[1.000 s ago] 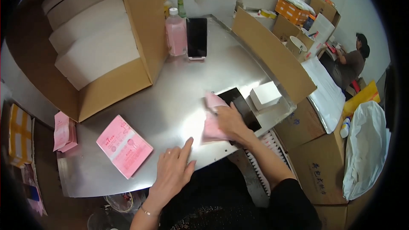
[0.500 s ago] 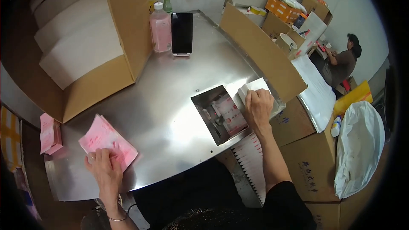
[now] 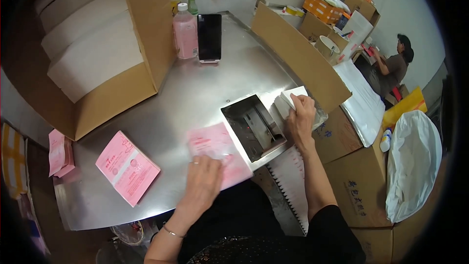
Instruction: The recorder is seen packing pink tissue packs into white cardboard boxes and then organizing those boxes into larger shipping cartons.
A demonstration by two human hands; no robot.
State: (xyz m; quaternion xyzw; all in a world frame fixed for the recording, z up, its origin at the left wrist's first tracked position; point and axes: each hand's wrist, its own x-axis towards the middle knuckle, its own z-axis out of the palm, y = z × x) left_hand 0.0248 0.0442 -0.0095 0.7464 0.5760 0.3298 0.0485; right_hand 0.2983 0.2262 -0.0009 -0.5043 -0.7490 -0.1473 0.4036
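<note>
My left hand (image 3: 202,181), with a ring and a bracelet, is closed on the near edge of a pink printed plastic bag (image 3: 215,142). The bag lies just left of a rectangular metal-rimmed opening (image 3: 254,127) in the steel table; dark metal walls and a bar show inside it. On the opening's right, my right hand (image 3: 302,120) grips a stack of white folded tissues (image 3: 288,100), thumb and fingers over its near side. A stack of pink printed bags (image 3: 128,167) rests on the table, left of my left hand.
The steel table (image 3: 195,98) holds a phone (image 3: 209,38) on a stand and a pink bottle (image 3: 184,33). An open carton (image 3: 115,93) of white stacks stands left, near another pink stack (image 3: 60,153). Cartons (image 3: 354,186) line the right; a person (image 3: 393,66) sits beyond.
My left hand has moved right from the pink stack with a bag. The pink printed piece inside the opening is no longer visible. My right hand stays at the white tissues.
</note>
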